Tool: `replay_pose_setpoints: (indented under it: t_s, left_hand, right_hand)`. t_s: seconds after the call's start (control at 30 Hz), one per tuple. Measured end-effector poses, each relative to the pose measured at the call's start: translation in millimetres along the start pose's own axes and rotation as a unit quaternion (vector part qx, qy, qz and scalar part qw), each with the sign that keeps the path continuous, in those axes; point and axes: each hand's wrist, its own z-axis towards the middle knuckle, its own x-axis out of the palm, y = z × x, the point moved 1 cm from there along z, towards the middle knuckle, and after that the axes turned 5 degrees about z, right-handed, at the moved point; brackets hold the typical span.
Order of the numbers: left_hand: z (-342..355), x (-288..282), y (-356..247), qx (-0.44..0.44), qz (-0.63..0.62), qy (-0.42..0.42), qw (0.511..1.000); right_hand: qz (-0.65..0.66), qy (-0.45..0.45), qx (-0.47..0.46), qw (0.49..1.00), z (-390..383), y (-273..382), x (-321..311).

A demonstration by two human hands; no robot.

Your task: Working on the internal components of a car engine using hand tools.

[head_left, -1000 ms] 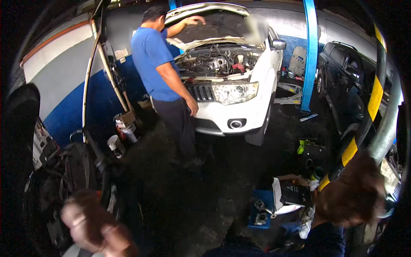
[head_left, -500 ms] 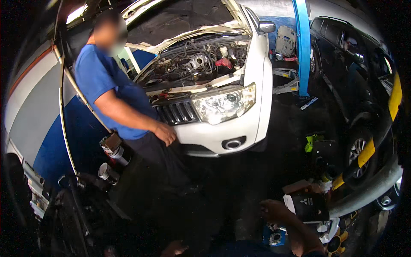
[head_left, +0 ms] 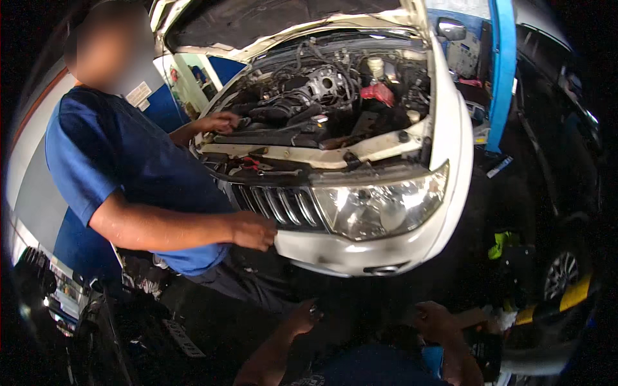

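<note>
Low in the picture, my left hand [head_left: 301, 317] hangs before the white car's front bumper [head_left: 347, 256]. Its fingers are curled around a small shiny spot, too small to name. My right hand [head_left: 435, 319] is further right, over the dark floor; its fingers are in shadow, and I cannot tell if it holds anything. Ahead stands the white car with its hood raised and its engine [head_left: 315, 90] exposed. A red cloth-like piece [head_left: 378, 94] lies in the bay. Pliers with red handles [head_left: 248, 165] and a wrench [head_left: 280, 172] rest above the grille [head_left: 273, 204].
A person in a blue shirt [head_left: 129, 161] stands close on the left, one hand over the engine bay. A blue post [head_left: 502, 71] rises at the right. A yellow-black striped bar [head_left: 575, 293], a dark car's wheel [head_left: 562, 275] and a bright green item [head_left: 499, 244] are at right.
My view has come closer to the car. My left hand has risen further into view. The other person now has one hand over the engine bay.
</note>
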Motion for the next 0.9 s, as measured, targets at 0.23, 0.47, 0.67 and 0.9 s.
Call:
replay_pose_setpoints:
  t_s: [0.23, 0.47, 0.67, 0.9]
  left_hand:
    - [85.1, -63.8, -91.8, 0.093, -0.013, -0.229, 0.969]
    - [154.8, -103.9, -191.3, 0.023, -0.049, -0.396, 0.917]
    - [221.1, -130.0, -229.3, 0.047, 0.043, -0.542, 0.838]
    - [249.5, -112.5, -213.2, 0.026, 0.112, -0.590, 0.799]
  right_hand:
    - [0.194, -0.113, 0.007, 0.974, 136.5, -36.8, -84.5]
    - [-0.031, -0.159, -0.240, 0.957, 266.8, -19.7, -212.2]
    - [-0.129, -0.210, -0.453, 0.857, 358.0, 16.5, -286.5]
    - [-0.112, -0.199, -0.488, 0.842, 430.2, 12.2, -298.6]
